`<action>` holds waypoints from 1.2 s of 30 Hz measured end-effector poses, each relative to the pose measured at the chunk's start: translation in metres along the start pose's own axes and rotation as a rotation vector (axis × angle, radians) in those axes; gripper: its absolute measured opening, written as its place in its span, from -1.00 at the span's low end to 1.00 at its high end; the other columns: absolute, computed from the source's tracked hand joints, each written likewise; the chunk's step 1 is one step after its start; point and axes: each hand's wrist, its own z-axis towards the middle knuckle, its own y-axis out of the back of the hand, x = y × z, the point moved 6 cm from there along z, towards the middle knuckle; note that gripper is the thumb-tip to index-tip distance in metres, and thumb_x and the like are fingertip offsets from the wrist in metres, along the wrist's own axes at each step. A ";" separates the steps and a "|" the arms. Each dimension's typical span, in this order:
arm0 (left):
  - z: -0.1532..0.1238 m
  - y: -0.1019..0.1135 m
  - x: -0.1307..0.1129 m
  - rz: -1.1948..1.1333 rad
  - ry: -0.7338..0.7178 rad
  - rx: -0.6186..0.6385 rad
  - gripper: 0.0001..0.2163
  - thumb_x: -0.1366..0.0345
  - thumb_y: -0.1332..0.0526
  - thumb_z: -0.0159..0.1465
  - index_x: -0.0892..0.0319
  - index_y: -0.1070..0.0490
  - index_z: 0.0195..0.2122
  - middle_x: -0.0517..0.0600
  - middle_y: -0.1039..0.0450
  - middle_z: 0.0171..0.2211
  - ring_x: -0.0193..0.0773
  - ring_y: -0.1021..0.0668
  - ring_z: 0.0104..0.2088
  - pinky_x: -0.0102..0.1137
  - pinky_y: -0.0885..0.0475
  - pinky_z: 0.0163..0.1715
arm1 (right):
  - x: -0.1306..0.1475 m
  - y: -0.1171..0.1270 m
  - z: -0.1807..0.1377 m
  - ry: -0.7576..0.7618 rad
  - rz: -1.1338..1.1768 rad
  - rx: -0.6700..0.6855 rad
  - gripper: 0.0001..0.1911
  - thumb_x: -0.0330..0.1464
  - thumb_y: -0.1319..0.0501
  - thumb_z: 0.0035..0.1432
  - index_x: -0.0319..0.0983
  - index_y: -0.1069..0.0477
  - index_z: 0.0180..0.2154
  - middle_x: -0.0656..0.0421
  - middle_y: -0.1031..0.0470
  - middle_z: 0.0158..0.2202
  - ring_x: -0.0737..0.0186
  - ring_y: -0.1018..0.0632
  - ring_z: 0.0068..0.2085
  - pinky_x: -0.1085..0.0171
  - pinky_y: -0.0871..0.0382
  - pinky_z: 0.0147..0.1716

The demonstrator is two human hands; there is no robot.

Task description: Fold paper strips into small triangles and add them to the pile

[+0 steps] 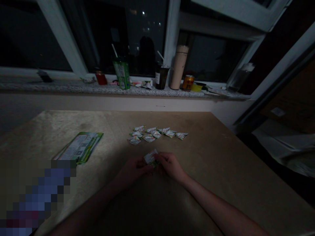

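Note:
Between my two hands, low over the table, is a small white and green printed packet [150,157]. My left hand [137,167] grips its lower left side, thumb on top. The fingers of my right hand [169,165] pinch its right edge. Just beyond the hands lie several folded triangular pieces [149,137] of similar white and green printed wrapping, set in loose rows. To the left of them is a stack of flat green and white printed sheets or pouches [85,147]. Dim light hides the finer print.
The brown table [221,164] reaches to the wall below a granite sill [137,93]. On the sill stand a green cup with a straw [122,73], a dark cup [161,77], a beige flask [179,67] and a gold can [188,83]. A pixelated patch covers the lower left.

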 end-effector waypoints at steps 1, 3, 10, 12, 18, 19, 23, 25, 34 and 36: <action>0.001 0.000 0.001 0.000 -0.005 -0.007 -0.75 0.11 -0.24 0.11 0.20 -0.45 -0.34 -0.03 -0.54 -0.40 -0.17 -0.57 -0.37 -0.37 -0.40 -0.35 | 0.001 0.000 0.000 0.010 -0.018 -0.002 -0.46 0.08 -0.04 0.13 -0.27 -0.33 -0.52 0.26 -0.30 -0.67 0.42 -0.27 -0.69 0.42 -0.06 -0.72; 0.001 -0.001 0.001 0.000 -0.015 -0.015 -0.74 0.11 -0.25 0.10 0.20 -0.45 -0.33 -0.02 -0.55 -0.39 -0.16 -0.57 -0.36 -0.38 -0.41 -0.34 | 0.004 0.001 0.000 0.034 -0.040 -0.002 -0.46 0.06 -0.03 0.16 -0.26 -0.31 -0.53 0.27 -0.29 -0.68 0.43 -0.27 -0.69 0.43 -0.05 -0.72; -0.007 0.003 -0.014 0.031 -0.075 -0.142 -0.57 0.00 0.05 0.25 0.22 -0.47 -0.31 0.00 -0.55 -0.40 -0.17 -0.55 -0.40 -0.38 -0.42 -0.37 | 0.008 0.002 -0.001 0.062 -0.112 0.068 -0.46 0.04 -0.03 0.18 -0.27 -0.28 -0.57 0.30 -0.22 -0.69 0.48 -0.19 -0.67 0.43 0.02 -0.70; -0.010 0.006 -0.018 0.061 -0.087 -0.192 -0.60 0.01 0.01 0.24 0.21 -0.48 -0.37 -0.01 -0.54 -0.45 -0.17 -0.54 -0.42 -0.38 -0.41 -0.35 | 0.007 0.001 -0.001 0.051 -0.116 0.067 -0.45 0.05 -0.04 0.17 -0.27 -0.27 -0.58 0.30 -0.21 -0.69 0.48 -0.18 -0.67 0.44 0.02 -0.71; -0.016 0.010 -0.022 0.102 -0.100 -0.292 -0.60 0.00 0.00 0.22 0.18 -0.47 -0.45 -0.03 -0.51 -0.55 -0.17 -0.51 -0.51 -0.38 -0.41 -0.43 | -0.006 -0.005 0.000 -0.074 0.041 0.086 -0.39 0.17 -0.01 0.07 -0.27 -0.31 -0.50 0.28 -0.28 -0.70 0.44 -0.25 -0.73 0.43 -0.02 -0.77; -0.016 0.011 -0.022 0.102 -0.100 -0.307 -0.60 0.00 0.01 0.22 0.18 -0.47 -0.44 -0.03 -0.50 -0.55 -0.17 -0.52 -0.52 -0.38 -0.41 -0.43 | -0.006 -0.006 0.000 -0.081 0.053 0.103 -0.39 0.18 -0.01 0.06 -0.26 -0.31 -0.51 0.28 -0.28 -0.70 0.43 -0.26 -0.73 0.43 -0.03 -0.77; -0.016 0.013 -0.023 0.097 -0.095 -0.338 -0.58 0.00 0.05 0.25 0.16 -0.44 -0.48 -0.03 -0.49 -0.58 -0.18 -0.52 -0.51 -0.37 -0.41 -0.41 | -0.001 -0.004 -0.002 -0.063 0.030 0.096 -0.41 0.15 -0.06 0.05 -0.26 -0.27 -0.59 0.29 -0.24 -0.73 0.47 -0.24 -0.72 0.45 -0.01 -0.76; -0.015 0.014 -0.022 0.091 -0.084 -0.329 -0.56 0.00 0.07 0.26 0.17 -0.42 -0.51 -0.02 -0.49 -0.59 -0.18 -0.52 -0.51 -0.37 -0.41 -0.41 | 0.001 -0.004 -0.003 -0.070 0.054 0.111 -0.41 0.14 -0.06 0.06 -0.26 -0.28 -0.59 0.29 -0.25 -0.73 0.47 -0.23 -0.72 0.45 0.01 -0.76; -0.015 0.017 -0.015 0.199 -0.117 -0.270 -0.59 -0.04 0.03 0.22 0.15 -0.31 -0.56 -0.11 -0.30 -0.62 -0.28 -0.36 -0.57 -0.44 -0.27 -0.53 | 0.000 0.001 -0.002 -0.072 0.104 0.127 -0.43 0.12 -0.08 0.06 -0.26 -0.29 -0.58 0.32 -0.24 -0.75 0.50 -0.16 -0.75 0.45 0.05 -0.77; -0.016 0.017 -0.016 0.224 -0.137 -0.296 -0.62 -0.02 0.03 0.24 0.15 -0.34 -0.50 -0.10 -0.33 -0.57 -0.25 -0.38 -0.52 -0.42 -0.27 -0.48 | 0.000 0.000 -0.002 -0.078 0.111 0.113 -0.43 0.12 -0.09 0.06 -0.27 -0.30 -0.58 0.32 -0.24 -0.75 0.50 -0.18 -0.75 0.45 0.03 -0.77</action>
